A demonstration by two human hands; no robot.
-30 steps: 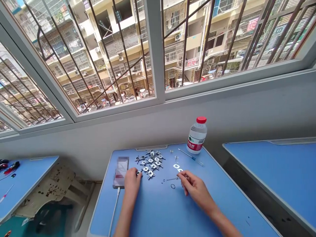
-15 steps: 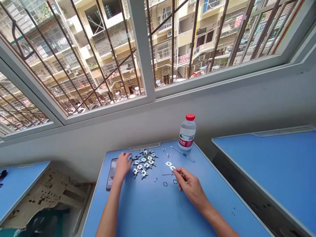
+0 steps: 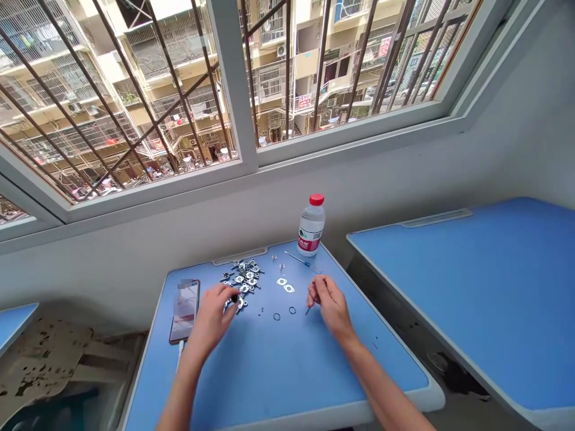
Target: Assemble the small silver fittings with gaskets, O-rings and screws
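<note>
My left hand (image 3: 214, 314) is pinched on a small dark round metal part (image 3: 234, 298) at the near edge of a pile of small silver metal fittings (image 3: 248, 276). Between the fingers of my right hand (image 3: 331, 308) is a thin metal pin (image 3: 308, 310), its tip pointing down over the blue table; the rest is hidden by the fingers. Between the hands lie two flat silver gaskets (image 3: 288, 288) and two thin black rings (image 3: 277, 316). Tiny dark pieces (image 3: 262, 310) lie left of the rings. Two small metal parts (image 3: 282, 267) sit farther back.
A bottle (image 3: 311, 230) with a red cap stands at the table's back right corner. Before it lies a thin screwdriver (image 3: 306, 264) with a blue part. A phone (image 3: 185, 317) with a white cable (image 3: 180, 350) lies at left. Another blue table (image 3: 449, 287) stands right.
My left hand has come nearer from the pile's left side with a dark round part in its fingers. My right hand has drawn away from the gaskets and rings, lifting the pin. The view has shifted right.
</note>
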